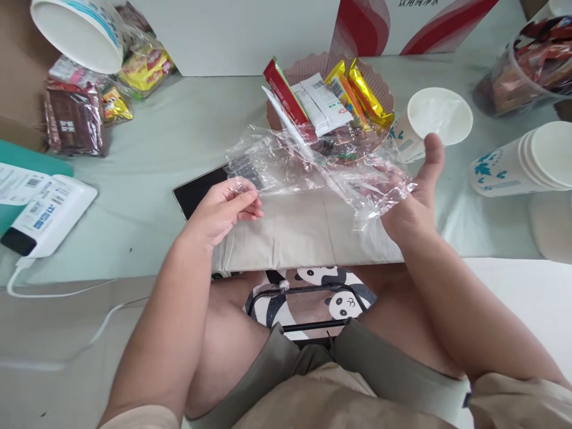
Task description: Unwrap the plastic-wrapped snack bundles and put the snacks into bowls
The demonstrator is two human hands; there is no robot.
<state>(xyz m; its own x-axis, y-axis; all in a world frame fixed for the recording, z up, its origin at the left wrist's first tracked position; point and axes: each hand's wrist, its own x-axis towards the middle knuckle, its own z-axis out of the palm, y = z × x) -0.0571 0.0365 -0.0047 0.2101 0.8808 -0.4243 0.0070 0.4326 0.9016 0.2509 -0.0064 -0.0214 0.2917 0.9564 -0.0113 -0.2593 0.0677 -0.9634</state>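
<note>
Open worktop point(179, 131) lies left of the snack plate point(313, 62); left hand point(223, 208) and right hand point(413, 202) each grip the clear plastic point(313, 170) stretched between them.

Bright, even light — soft shadows, wide-angle bending at edges, slight blur throughout.

I see the plastic wrap point(313, 173) clear and glossy over a pale grey-green tablecloth point(147, 173). Behind it a dusty-pink plate point(322, 62) carries a red packet point(286, 95), a white packet point(319, 104) with black barcodes and a shiny yellow-gold packet point(366, 95). The paper cup point(440, 116) is white with teal print, like the stack of cups point(522, 164); the phone point(199, 189) is black, the power bank point(49, 214) white with blue labels, the cloth point(339, 304) below printed with black-and-white pandas, and the shorts point(357, 381) khaki.
</note>
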